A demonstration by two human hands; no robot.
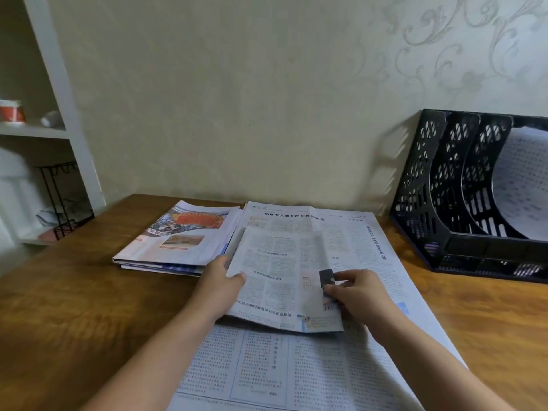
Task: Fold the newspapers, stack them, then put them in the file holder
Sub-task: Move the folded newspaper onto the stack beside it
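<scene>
Head cam, fwd-down, close over table (74,307).

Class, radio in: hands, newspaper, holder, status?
Left hand, right hand grip folded newspaper. Stack left. Holder unobstructed.
</scene>
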